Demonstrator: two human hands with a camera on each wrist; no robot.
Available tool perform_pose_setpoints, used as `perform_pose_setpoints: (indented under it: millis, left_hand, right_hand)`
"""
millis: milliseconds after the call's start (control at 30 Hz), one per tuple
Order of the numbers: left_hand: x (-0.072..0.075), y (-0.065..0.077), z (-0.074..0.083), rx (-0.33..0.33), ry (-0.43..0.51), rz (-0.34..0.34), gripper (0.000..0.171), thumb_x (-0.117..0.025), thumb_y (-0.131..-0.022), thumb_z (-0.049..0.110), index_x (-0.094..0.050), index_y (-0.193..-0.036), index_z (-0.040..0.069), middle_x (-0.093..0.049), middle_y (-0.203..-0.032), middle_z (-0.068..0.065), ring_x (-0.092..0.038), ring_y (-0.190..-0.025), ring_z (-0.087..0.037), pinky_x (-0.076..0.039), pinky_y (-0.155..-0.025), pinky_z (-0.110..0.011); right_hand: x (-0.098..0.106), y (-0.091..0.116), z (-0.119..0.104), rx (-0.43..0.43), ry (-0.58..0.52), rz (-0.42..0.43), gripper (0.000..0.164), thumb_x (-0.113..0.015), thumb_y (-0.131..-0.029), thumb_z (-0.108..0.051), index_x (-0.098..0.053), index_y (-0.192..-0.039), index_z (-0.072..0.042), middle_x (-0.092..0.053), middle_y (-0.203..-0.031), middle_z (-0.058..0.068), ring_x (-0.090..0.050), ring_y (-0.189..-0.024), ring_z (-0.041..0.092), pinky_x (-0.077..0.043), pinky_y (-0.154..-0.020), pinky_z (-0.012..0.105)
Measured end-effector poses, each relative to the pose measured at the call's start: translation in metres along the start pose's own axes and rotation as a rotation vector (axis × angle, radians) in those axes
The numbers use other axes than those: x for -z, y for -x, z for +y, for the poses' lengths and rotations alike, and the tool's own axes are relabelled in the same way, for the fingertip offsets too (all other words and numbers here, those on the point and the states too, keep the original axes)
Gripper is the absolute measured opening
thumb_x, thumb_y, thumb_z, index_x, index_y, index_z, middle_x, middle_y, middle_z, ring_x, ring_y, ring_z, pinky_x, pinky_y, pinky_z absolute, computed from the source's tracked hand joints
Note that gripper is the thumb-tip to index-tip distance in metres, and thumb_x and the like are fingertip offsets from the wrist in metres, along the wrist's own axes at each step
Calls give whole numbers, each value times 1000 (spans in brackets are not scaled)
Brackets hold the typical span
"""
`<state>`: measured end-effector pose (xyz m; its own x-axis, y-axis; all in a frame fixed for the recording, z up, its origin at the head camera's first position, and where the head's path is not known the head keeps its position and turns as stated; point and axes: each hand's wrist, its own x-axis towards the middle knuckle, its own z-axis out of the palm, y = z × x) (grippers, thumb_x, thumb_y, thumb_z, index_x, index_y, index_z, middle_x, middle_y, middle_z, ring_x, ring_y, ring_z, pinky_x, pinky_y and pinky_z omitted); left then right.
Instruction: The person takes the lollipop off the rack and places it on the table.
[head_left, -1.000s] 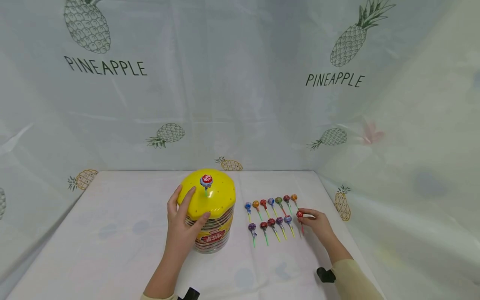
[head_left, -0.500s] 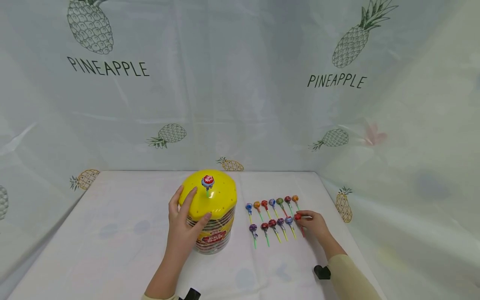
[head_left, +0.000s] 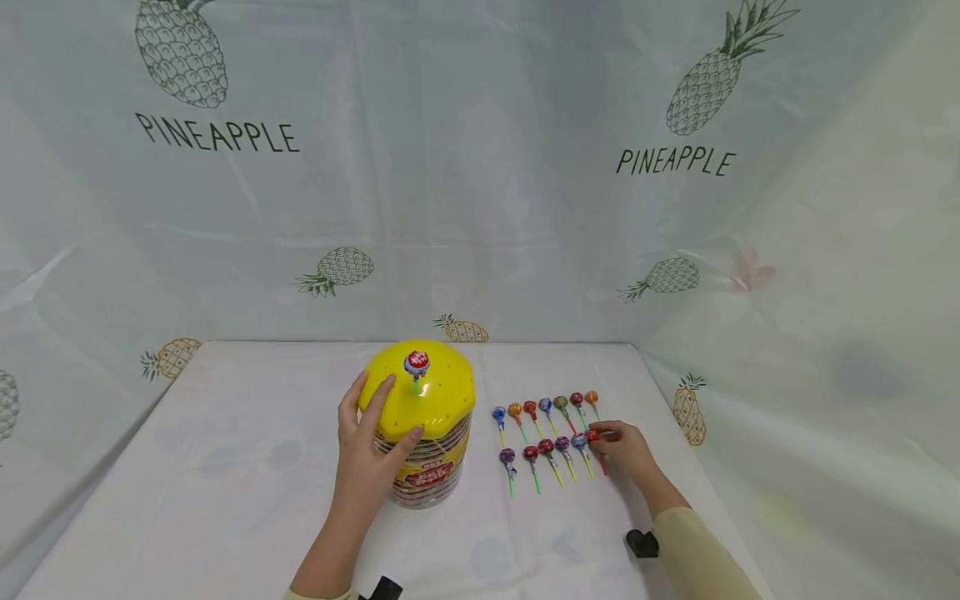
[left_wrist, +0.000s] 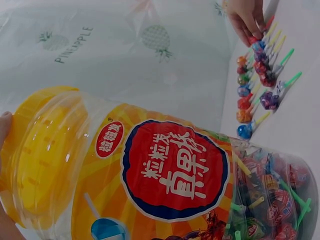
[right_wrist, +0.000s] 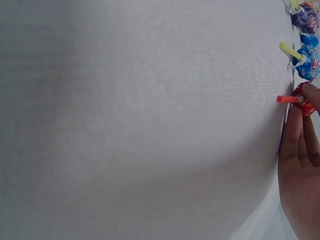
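My left hand [head_left: 367,446] rests on the yellow lid [head_left: 442,383] of a clear plastic candy jar [head_left: 427,475], fingers spread over its edge. A lollipop [head_left: 416,364] stands up from the top of that lid. Through the jar's lower wall, in the left wrist view, many wrapped lollipops [left_wrist: 275,205] show below the orange label [left_wrist: 175,170]. At the right end of the front row my right hand [head_left: 626,447] pinches a red lollipop [right_wrist: 301,100] by its head, close against the table. A blue lollipop [right_wrist: 307,62] lies right beside it.
Two rows of lollipops lie on the white-covered table [head_left: 262,467], right of the jar. The back row has an orange lollipop [head_left: 592,397] at its right end; a purple lollipop [head_left: 507,457] starts the front row. A pineapple-print curtain [head_left: 480,167] hangs behind.
My right hand has moved slightly left with the red lollipop, bringing it down beside the blue one in the front row. The left hand stays on the jar lid.
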<state>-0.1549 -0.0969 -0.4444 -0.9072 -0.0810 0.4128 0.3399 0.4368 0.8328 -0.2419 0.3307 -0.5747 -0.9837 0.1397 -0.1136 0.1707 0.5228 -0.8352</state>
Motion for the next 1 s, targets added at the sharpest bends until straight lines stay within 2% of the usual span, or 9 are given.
perform_pose_setpoints:
  millis: [233, 400, 533, 733, 867, 1000]
  left_hand:
    - [0, 0, 2, 2, 8, -3, 69, -75, -86, 27, -42, -147, 22, -10, -158, -6, -18, -140, -40, -28, -101, -72]
    - [0, 0, 2, -5, 5, 1, 69, -75, -86, 27, -43, -147, 22, -10, -158, -7, -18, -140, -40, -28, -101, -72]
    - [1, 0, 2, -11, 9, 1, 69, -75, -86, 27, -43, -147, 22, -10, -158, -7, -18, -140, -40, -28, -101, -73]
    - [2, 1, 1, -16, -2, -2, 70, -75, -86, 27, -42, -147, 23, -10, -158, -6, -18, -139, -40, -28, -100, -73]
    - [2, 1, 1, -18, -4, -3, 70, -75, -87, 28, -41, -148, 24, -10, -158, -6, -18, -139, -40, -28, -100, -73]
    - [1, 1, 0, -21, -3, -2, 70, -75, -86, 28, -41, -147, 23, -10, -158, -6, -18, -139, -40, -28, -100, -73]
  right_hand:
    - [1, 3, -3, -20, 5, 5, 32, -71, -85, 0, -67, -117, 1, -65, -98, 12, -61, -82, 21, -52, -64, 32]
    - [7, 6, -8, -24, 27, -1, 33, -70, -87, -2, -65, -120, -1, -64, -101, 14, -61, -84, 22, -53, -66, 32]
    - [17, 11, -19, 37, 32, 11, 33, -68, -90, -5, -64, -123, -1, -62, -109, 19, -60, -92, 27, -52, -69, 34]
    - [28, 18, -57, 178, 8, 39, 36, -69, -91, -11, -63, -125, 0, -58, -123, 23, -58, -102, 31, -53, -75, 32]
    - [29, 25, -91, 232, -73, 41, 32, -69, -92, -13, -65, -122, -4, -60, -122, 19, -60, -98, 25, -53, -79, 28]
    - [24, 35, -126, 318, -158, 17, 31, -70, -92, -17, -66, -120, -4, -62, -115, 14, -62, -93, 20, -54, -78, 26]
